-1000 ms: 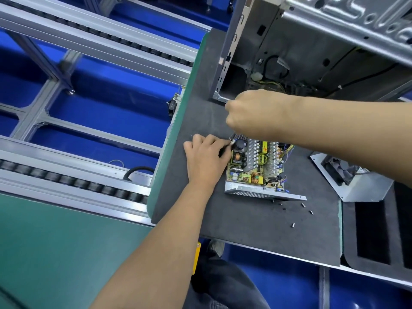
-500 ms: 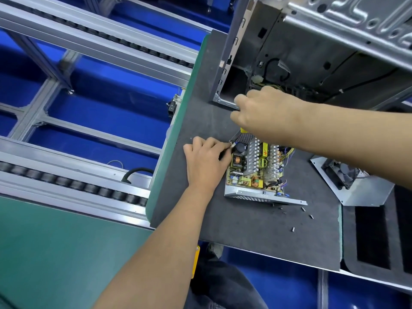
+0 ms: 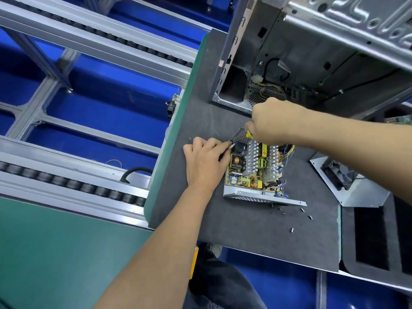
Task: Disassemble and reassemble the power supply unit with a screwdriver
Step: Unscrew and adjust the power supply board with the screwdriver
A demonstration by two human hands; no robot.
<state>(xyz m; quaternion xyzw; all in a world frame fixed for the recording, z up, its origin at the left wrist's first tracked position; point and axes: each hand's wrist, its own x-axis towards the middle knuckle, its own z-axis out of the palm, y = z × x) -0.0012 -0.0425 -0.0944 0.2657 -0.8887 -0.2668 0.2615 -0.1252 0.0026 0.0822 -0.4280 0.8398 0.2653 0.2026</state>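
The right hand grips the yellow-handled screwdriver, its shaft pointing toward seven o'clock at the power supply unit's corner, where the left hand's fingers pinch.

The power supply unit lies open on the dark surface, its cover off and its yellow-green board showing upward with silver heat-sink fins, copper coils and a black capacitor. A perforated metal wall runs along its near edge. The screwdriver shows only a yellow-and-black bit of handle at the unit's far-left corner.
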